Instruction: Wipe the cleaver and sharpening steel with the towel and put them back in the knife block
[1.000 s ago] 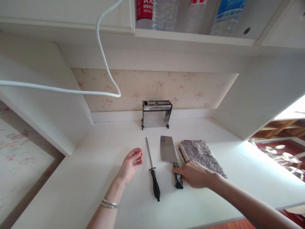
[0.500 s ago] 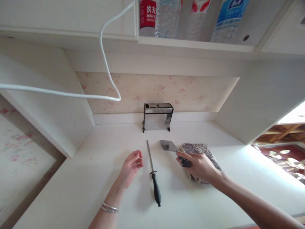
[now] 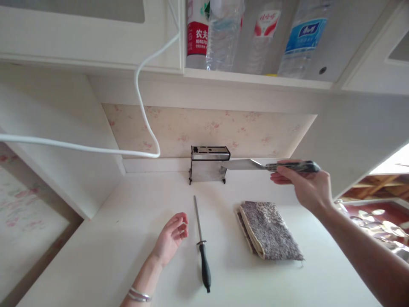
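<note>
My right hand is closed around the dark handle of a cleaver, lifted off the counter. Its blade points left, seen nearly edge-on, with the tip overlapping the knife block in view; I cannot tell if they touch. My left hand rests loosely curled over the counter, fingers a little apart and nothing in them. Just right of it lies a sharpening steel with a black handle, its rod pointing away from me. A folded grey-brown cloth lies on the counter below my right hand.
A metal-and-clear knife block with a slotted top stands against the back wall. Plastic bottles fill the open shelf overhead. A white cable hangs across the upper left. Side panels flank the white counter.
My right hand has gripped the cleaver and raised it from the counter, up and to the right past the cloth. My left hand and the sharpening steel have hardly moved.
</note>
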